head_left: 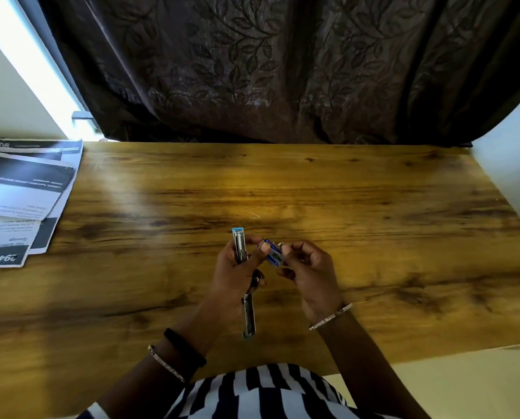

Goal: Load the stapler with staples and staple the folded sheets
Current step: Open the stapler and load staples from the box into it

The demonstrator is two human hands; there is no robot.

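The left hand (pixel 237 267) curls round a slim metal stapler (pixel 249 316) with a light blue tip. It grips the stapler at the hinge, so that one arm points toward the far edge of the table and the other toward the near edge (the tool is swung wide open). The thumb of this hand reaches across to touch a small blue box of staples (pixel 272 252). The right hand (pixel 310 273) pinches that box from the other side with thumb and forefinger, its remaining fingers loosely bent. The two hands are close together, meeting at the box, raised over the middle of the brown wood-grain table (pixel 373 192), somewhat nearer its near edge. A thin sparkling bracelet (pixel 329 316) circles the right wrist, and the left wrist carries a similar bracelet (pixel 166 362) beside a black band (pixel 184 347). A black-and-white striped garment (pixel 267 391) shows at the near edge. A tiny pale curl (pixel 254 215), too small to identify, lies on the wood just beyond the hands. A loose pile of black-and-white printed sheets (pixel 19 201) lies at the far left corner, overhanging the left edge. A dark brown curtain (pixel 282 71) with a leaf pattern hangs behind the far edge.
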